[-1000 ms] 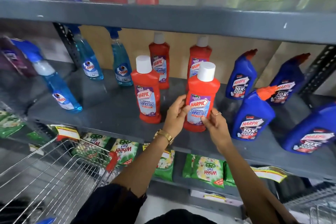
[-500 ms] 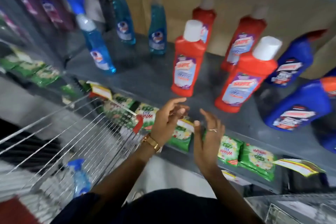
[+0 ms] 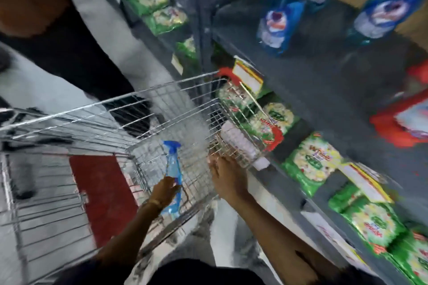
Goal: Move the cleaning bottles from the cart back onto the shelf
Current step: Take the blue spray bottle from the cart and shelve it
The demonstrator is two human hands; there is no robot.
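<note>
The view is motion-blurred. A blue spray bottle (image 3: 172,162) with a blue trigger head lies inside the wire cart (image 3: 139,97). My left hand (image 3: 165,188) reaches down into the cart and its fingers wrap the bottle's middle. My right hand (image 3: 225,176) hovers at the cart's near right rim with fingers apart, holding nothing. The grey shelf (image 3: 324,81) runs along the right. On it stand blue spray bottles (image 3: 278,25) and, further right, a red bottle (image 3: 398,125) cut off by the frame edge.
Green detergent packets (image 3: 310,164) fill the lower shelf beside the cart. A yellow price tag (image 3: 249,76) hangs at the shelf edge above the cart's corner. Another person in dark clothing (image 3: 69,48) stands beyond the cart at upper left. A red mat (image 3: 102,187) lies under it.
Both hands left the red bottle on the shelf and dropped toward the cart. My view swung down and left. My left hand now grips the blue spray bottle.
</note>
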